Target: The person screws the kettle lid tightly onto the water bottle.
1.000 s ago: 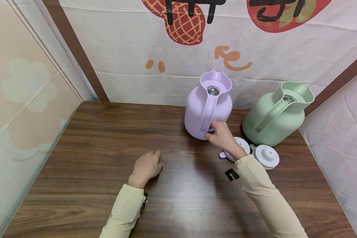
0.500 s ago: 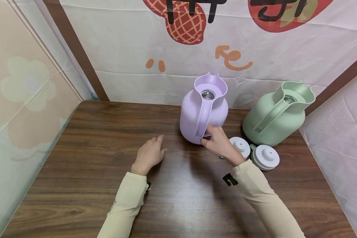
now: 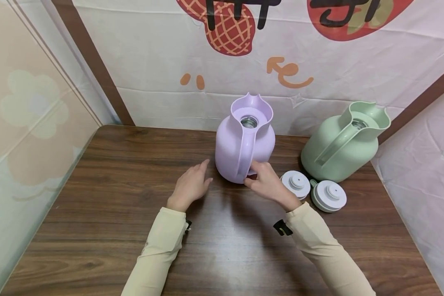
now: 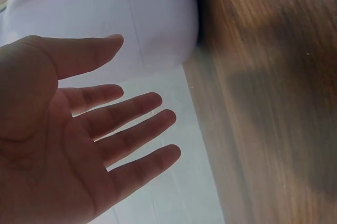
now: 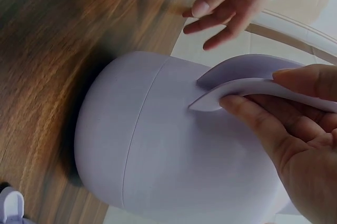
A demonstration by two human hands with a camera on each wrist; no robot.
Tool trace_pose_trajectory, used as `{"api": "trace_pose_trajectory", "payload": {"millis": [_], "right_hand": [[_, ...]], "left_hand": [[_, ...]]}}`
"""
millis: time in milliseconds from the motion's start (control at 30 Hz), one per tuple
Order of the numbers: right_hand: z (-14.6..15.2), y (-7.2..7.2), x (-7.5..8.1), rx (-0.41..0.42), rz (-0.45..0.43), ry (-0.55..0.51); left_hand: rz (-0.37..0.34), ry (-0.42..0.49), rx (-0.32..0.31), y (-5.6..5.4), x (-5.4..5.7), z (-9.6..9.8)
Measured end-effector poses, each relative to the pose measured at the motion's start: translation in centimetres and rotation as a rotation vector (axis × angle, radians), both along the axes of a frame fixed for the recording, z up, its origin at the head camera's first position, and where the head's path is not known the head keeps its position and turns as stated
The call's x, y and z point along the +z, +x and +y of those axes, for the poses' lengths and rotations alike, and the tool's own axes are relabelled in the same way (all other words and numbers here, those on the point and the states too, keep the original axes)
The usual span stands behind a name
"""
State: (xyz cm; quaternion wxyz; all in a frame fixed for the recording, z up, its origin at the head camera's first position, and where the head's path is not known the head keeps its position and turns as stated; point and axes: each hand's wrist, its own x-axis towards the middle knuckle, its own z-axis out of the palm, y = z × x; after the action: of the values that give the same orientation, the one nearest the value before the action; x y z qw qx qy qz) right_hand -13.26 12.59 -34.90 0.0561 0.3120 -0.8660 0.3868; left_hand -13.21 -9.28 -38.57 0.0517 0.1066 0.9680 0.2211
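Observation:
A lilac thermos jug [image 3: 227,144] stands upright near the table's back edge, its neck uncovered and its spout facing the wall. My right hand [image 3: 268,183] grips the lower part of its handle [image 3: 246,152]; in the right wrist view the thumb and fingers [image 5: 253,118] pinch the handle from both sides. To the jug's left, my left hand [image 3: 190,185] is held with fingers spread, holding nothing. The left wrist view has its open palm [image 4: 58,145] facing up close to the jug's lilac body [image 4: 158,18].
At the right stands a green thermos jug [image 3: 340,148], also uncovered. In front of it lie two round lids, a white one [image 3: 296,185] and one with a green tab [image 3: 329,196]. A printed cloth wall [image 3: 151,107] rises behind the wooden table [image 3: 107,197].
My right hand has brought the lilac jug leftward and slightly nearer, uncovering more of the white lid. My left hand has moved forward and right towards the jug, its fingers straightening.

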Motion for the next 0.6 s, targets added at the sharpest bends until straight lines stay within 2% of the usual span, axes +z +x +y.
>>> {"api": "trace_pose_trajectory", "payload": {"millis": [300,600], "right_hand": [[-1.1,0.4,0.2,0.043,-0.039,-0.029],[-2.2,0.4,0.2,0.079,-0.011,-0.040]], "left_hand": [[0.006,0.017,-0.005,-0.4,0.5,-0.3],[0.023,0.051,-0.019,-0.7,0.8,-0.8]]}}
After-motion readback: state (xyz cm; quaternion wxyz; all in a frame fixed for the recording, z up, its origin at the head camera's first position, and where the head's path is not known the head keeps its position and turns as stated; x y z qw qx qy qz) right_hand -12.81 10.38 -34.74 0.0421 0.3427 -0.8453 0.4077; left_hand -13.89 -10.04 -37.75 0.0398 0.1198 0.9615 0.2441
